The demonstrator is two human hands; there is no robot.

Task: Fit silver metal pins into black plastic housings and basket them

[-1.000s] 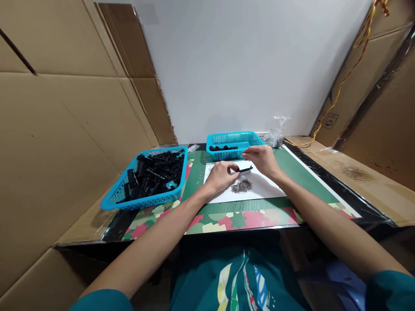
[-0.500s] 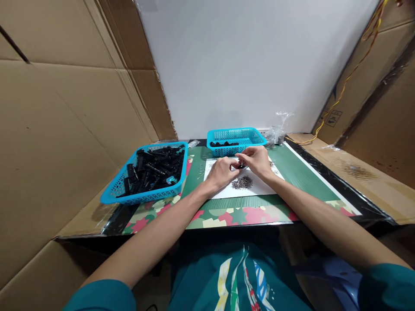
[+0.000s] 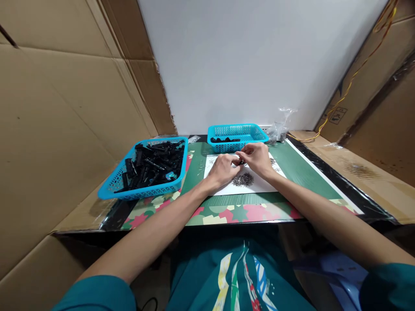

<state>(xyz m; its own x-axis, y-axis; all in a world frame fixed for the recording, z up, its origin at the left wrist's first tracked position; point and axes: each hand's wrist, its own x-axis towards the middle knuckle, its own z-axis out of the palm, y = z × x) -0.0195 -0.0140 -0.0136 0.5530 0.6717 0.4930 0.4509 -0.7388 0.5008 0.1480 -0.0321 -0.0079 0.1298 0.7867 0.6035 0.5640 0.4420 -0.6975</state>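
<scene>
My left hand [image 3: 223,169] and my right hand [image 3: 257,159] meet above a white sheet [image 3: 223,189] on the green mat. Between the fingertips is a small black part [image 3: 241,162], mostly hidden; the left fingers are closed on it. The right fingers are pinched together against it, and what they hold is too small to make out. Just below the hands lies a pile of small metal pieces [image 3: 243,179] on the sheet.
A blue basket [image 3: 142,193] heaped with black plastic parts stands at the left. Behind the hands, another blue basket [image 3: 238,147] holds some black parts. Clear plastic bags [image 3: 278,131] sit beside it. Cardboard walls rise on both sides.
The view has shifted slightly. Both hands stay together over the sheet, with only small finger movement at the black part.
</scene>
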